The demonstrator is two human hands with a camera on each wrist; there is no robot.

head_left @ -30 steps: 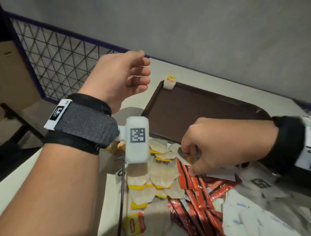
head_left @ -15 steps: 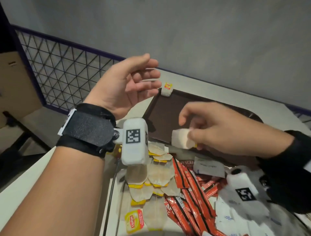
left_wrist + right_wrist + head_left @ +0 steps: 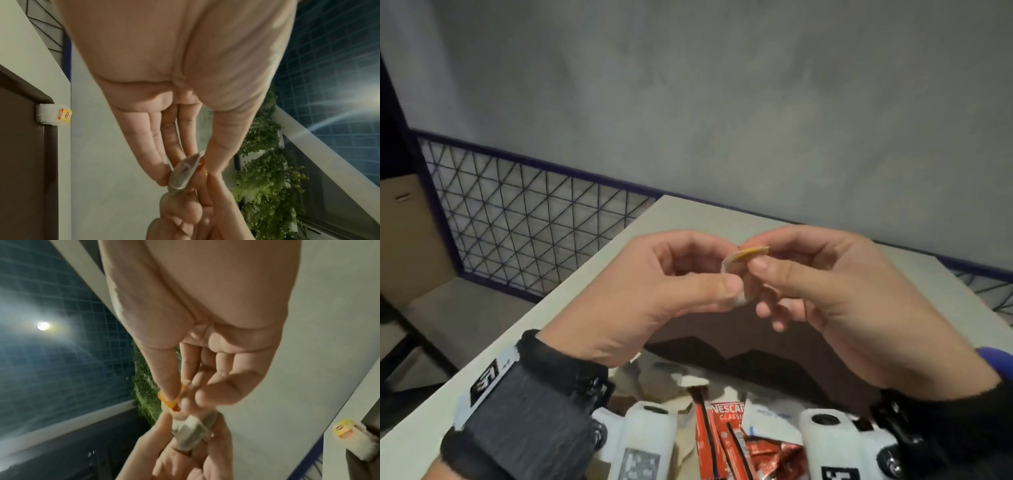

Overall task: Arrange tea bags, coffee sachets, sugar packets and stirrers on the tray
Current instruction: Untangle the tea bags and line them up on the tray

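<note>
Head view: both hands, left hand (image 3: 654,291) and right hand (image 3: 835,291), pinch one tea bag (image 3: 738,270) (light, limp paper); likely best gripped by its edges.

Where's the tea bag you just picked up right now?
In the head view, the tea bag is mid-air above the tray, pinched between left hand and right hand.

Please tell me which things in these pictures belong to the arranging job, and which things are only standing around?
Belong to the job:
- tea bag pinched between left hand and right hand
- rolled tea bag on the corner of the brown tray
- red coffee sachets
- white packets

Only standing around:
- wire mesh fence
- grey wall
</note>
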